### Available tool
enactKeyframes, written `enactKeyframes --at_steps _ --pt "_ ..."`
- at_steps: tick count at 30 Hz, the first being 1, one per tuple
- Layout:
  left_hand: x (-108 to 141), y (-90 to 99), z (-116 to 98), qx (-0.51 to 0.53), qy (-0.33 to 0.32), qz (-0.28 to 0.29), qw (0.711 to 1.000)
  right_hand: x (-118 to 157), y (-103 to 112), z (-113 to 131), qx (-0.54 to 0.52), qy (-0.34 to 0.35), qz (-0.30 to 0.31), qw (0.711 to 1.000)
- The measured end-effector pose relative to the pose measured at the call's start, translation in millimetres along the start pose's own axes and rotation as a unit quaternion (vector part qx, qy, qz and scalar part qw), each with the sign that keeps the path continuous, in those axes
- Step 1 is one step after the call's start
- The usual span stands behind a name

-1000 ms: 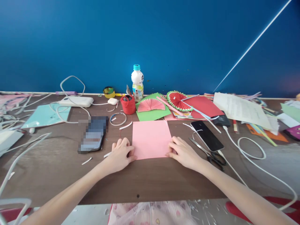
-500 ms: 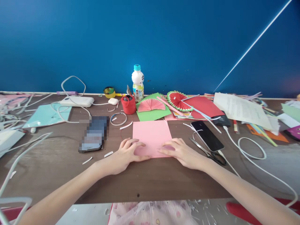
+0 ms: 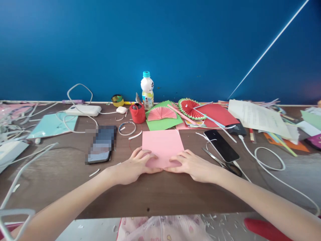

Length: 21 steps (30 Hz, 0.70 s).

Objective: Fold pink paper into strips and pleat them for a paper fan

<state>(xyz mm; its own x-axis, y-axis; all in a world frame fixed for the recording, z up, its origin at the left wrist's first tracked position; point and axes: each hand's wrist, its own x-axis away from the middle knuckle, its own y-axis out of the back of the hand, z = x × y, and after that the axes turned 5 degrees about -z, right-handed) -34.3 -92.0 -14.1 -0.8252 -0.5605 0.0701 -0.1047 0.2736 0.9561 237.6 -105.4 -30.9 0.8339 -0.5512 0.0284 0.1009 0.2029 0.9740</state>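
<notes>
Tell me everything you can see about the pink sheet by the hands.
The pink sheet looks like plain, smooth paper, four-sided, with no fold showing. It lies on the desk, nearer than the green paper. Fingers of the left hand and right hand touch its near part, thumb tips close together at the near edge, partly hiding it.

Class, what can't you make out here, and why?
All in the head view:
Near corners of the pink paper: hidden by the left hand and right hand.
Left phone: screen pixelated.
Printed sheet: words too small.
Purple item: cut off by the right edge.
</notes>
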Motion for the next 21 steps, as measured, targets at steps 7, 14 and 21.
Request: enactKeyframes --at_steps 7,14,21 --pt "12 -10.7 9 -0.017 -0.004 -0.043 0.999 11 -4 -5 -0.009 -0.019 -0.011 1.000" --pt "32 -20.0 8 -0.046 0.000 -0.114 0.992 40 -9 -11 -0.060 -0.084 -0.066 0.992" --pt "19 -38.0 -4 -0.110 0.019 -0.204 0.973 25 -18 -12 -0.067 -0.094 -0.143 0.983"
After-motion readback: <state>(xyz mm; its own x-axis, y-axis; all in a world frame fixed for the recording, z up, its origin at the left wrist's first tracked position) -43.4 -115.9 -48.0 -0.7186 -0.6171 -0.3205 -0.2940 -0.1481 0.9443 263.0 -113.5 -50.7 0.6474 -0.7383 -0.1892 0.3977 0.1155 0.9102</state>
